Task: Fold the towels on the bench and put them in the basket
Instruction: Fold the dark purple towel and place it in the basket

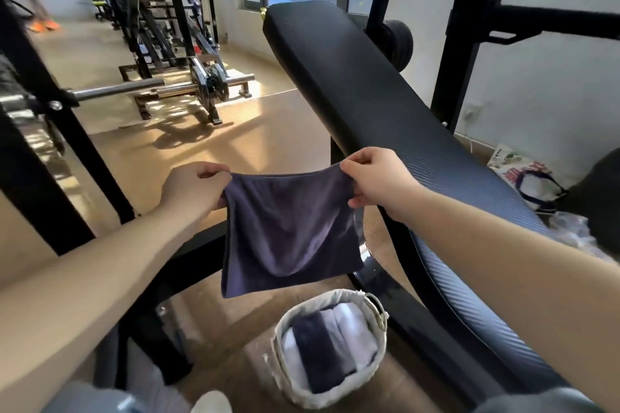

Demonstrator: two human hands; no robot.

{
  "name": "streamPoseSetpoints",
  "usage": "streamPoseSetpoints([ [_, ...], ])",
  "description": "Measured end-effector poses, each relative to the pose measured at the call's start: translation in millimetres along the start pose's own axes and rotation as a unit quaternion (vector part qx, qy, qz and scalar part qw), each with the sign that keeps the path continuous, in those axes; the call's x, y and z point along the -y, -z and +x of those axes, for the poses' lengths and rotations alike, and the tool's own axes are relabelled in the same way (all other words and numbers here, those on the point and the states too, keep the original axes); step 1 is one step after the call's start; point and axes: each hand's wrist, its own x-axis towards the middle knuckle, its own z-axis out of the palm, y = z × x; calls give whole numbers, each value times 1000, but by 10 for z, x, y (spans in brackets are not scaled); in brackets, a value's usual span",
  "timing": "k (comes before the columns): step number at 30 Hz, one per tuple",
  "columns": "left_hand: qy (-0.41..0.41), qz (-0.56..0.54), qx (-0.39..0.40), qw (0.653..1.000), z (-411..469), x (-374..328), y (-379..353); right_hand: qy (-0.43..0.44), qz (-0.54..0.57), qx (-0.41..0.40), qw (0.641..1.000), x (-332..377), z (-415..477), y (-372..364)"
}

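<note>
While folded towels (322, 345) sit in the basket (297, 392) at lower centre, left hand (191, 189) and right hand (372, 178) pinch corners of a purple towel (288, 231), folding unfinished.

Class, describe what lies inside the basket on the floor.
Inside the basket lie a folded dark towel between folded white towels. They cover the basket's bottom, so anything beneath them cannot be seen.
</note>
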Motion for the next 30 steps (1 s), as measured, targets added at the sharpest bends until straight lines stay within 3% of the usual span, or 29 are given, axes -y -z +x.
streamPoseSetpoints([
  [6,49,-26,67,996,-130,78,-315,-26,-20,17,999,-142,18,-261],
  [17,76,-20,166,983,-398,122,-815,44,-62,31,997,-443,-57,-441],
  [30,147,-79,174,971,-352,242,-977,113,-154,45,981,-669,-56,-534],
])
